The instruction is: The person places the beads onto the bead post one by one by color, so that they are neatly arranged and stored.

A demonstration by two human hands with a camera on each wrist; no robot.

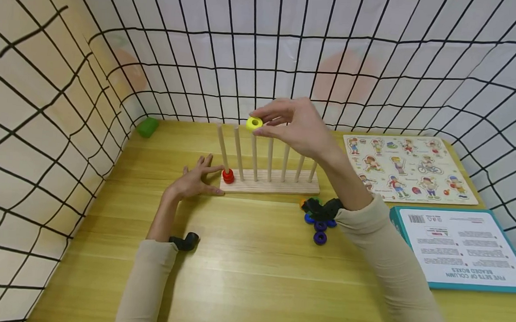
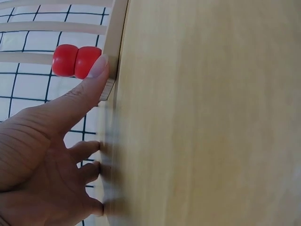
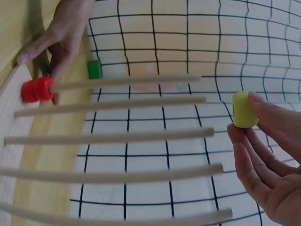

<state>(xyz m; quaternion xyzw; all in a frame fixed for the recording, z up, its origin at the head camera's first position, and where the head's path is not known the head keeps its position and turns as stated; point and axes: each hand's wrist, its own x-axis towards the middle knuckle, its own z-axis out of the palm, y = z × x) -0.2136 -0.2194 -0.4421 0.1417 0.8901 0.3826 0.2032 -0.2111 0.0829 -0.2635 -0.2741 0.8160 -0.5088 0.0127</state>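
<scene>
A yellow bead (image 1: 254, 124) with a hole through it is pinched between the thumb and fingers of my right hand (image 1: 297, 126). It is held in the air near the top of the third peg from the left. The wooden peg stand (image 1: 270, 187) has a row of several upright pegs. Two red beads (image 2: 76, 61) are stacked at the foot of its leftmost peg. My left hand (image 1: 195, 179) rests on the table at the stand's left end, fingers spread, with the thumb touching the base. In the right wrist view the yellow bead (image 3: 245, 110) is apart from the peg tips.
Loose beads, among them dark blue ones (image 1: 320, 238), lie on the table right of the stand, partly hidden by the right wrist's black camera. A picture puzzle board (image 1: 408, 169) and a teal-edged box (image 1: 463, 249) lie at right. A green block (image 1: 148, 127) sits at the back left by the black mesh.
</scene>
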